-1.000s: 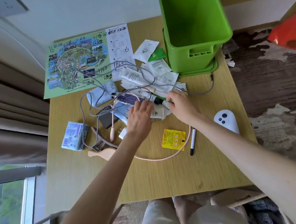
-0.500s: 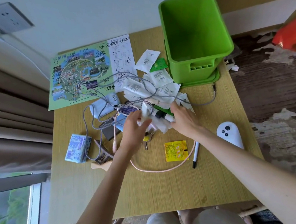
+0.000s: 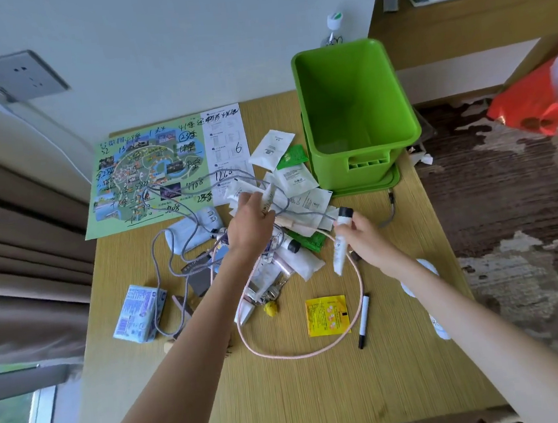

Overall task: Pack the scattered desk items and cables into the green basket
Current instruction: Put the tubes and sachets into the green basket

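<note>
Basket (image 3: 365,165) stands right of map (image 3: 149,169), behind pen (image 3: 364,321).

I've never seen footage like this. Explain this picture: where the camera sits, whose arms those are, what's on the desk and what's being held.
There is no machine here. A person wears one wide-angle camera on the head, looking forward and down, so both bare arms reach in from the bottom edge.

The wooden desk carries a green basket at the back, with nothing showing inside it. Scattered in front are a printed map sheet, white sachets, a looped pink cable, a yellow sachet, a black pen and a blue packet.

The right hand grips a black-capped white tube. The left hand, slightly blurred, holds a small white tube above the pile.
</note>
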`<state>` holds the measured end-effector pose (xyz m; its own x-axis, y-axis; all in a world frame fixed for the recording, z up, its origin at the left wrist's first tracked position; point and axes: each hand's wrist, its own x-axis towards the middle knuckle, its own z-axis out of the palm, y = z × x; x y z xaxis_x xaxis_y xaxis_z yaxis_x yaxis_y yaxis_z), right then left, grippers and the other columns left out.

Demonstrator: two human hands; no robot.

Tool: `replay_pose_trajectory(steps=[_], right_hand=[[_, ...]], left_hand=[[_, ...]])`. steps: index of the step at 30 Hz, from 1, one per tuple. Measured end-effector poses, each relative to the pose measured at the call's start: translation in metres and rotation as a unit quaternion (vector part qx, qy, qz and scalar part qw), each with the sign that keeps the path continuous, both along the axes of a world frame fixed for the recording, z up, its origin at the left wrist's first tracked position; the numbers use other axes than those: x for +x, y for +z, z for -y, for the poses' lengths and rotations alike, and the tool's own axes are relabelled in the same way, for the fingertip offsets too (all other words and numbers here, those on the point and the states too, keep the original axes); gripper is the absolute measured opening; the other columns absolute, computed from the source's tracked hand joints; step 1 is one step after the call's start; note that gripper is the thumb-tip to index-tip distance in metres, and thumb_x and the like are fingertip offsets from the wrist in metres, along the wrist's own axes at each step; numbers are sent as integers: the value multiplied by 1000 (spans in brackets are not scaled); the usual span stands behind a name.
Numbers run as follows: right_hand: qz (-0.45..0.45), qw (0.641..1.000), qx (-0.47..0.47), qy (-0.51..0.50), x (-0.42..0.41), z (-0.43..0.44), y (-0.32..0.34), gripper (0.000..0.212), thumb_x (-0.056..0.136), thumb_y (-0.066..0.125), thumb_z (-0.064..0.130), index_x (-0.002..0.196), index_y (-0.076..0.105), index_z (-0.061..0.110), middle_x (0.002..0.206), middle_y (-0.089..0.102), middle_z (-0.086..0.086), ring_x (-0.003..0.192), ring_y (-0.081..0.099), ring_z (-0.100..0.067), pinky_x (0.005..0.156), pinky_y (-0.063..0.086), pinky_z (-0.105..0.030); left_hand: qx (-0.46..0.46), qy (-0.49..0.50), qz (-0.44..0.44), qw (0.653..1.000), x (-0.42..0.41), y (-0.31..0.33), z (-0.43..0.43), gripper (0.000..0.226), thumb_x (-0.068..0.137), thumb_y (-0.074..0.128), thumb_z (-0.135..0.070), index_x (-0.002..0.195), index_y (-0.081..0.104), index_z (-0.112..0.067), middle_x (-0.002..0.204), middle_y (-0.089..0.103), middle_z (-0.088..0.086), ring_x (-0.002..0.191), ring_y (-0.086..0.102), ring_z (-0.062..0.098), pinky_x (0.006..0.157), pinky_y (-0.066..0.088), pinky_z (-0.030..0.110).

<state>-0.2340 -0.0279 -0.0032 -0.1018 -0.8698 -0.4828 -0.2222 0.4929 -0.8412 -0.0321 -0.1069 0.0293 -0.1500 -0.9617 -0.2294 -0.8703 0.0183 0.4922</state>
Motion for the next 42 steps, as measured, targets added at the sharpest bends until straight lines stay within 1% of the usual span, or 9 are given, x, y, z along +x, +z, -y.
replay_pose_trajectory(steps=[4,13,17,20,25,28,31,36,42], right_hand=[[-69,996,38,-38,-8,8,-3,17,97,43,25,93,43,9,77,51,-8,65,56,-22,64,48,-40],[-386,921,-33,50,-5,6,-12,44,90,59,12,62,28,23,63,38,8,59,43,-18,43,21,-24],[-439,895,-34,67,-5,13,-13,18,92,63,23,81,55,12,91,62,-6,74,58,-23,49,30,-24],[-431,900,-15,63,-3,20,-15,29,90,65,34,97,60,7,104,64,-11,91,64,-29,58,34,-29],[-399,916,18,38,6,30,-22,33,85,73,26,101,57,3,100,65,-14,83,64,-28,55,35,-27],[-375,926,32,45,6,32,-19,23,78,74,22,73,55,12,76,62,-5,65,57,-20,48,34,-25],[-332,942,31,40,0,24,-14,40,71,75,25,51,41,20,49,45,7,44,43,-9,39,25,-21],[-243,967,36,-66,-16,2,-5,35,71,67,26,52,39,19,48,41,6,45,39,-14,48,25,-22],[-85,986,82,-118,-19,-32,11,22,75,68,18,65,50,14,54,48,2,50,47,-16,49,34,-23]], left_hand=[[10,-58,94,994,2,-5,5,14,95,50,-21,102,52,-9,90,65,9,75,63,29,57,49,36],[-43,-113,149,981,17,-13,-4,10,92,58,-21,92,61,-11,73,66,4,65,63,22,57,50,31],[-65,-179,174,966,19,-19,-7,12,88,64,-20,98,65,-14,86,65,0,69,63,22,52,42,27],[-50,-235,165,957,17,-22,-6,31,85,70,-27,113,64,-15,108,58,-1,76,64,24,57,47,32],[-34,-298,191,935,8,-28,-4,45,87,68,-27,130,56,-24,125,50,-2,85,66,26,62,49,34],[-39,-327,212,920,2,-30,-5,48,89,65,-25,135,51,-22,131,48,-1,95,66,24,73,55,37],[-53,-346,208,914,-1,-30,-3,49,92,62,-26,138,47,-20,138,49,-3,107,63,24,82,55,39],[-96,-324,123,933,-1,-25,-5,34,92,61,-30,123,53,-17,116,59,-3,104,60,23,73,51,36],[-93,-200,-51,974,-6,-5,-14,26,87,65,-37,92,55,-14,75,53,-5,62,51,17,50,31,27]])
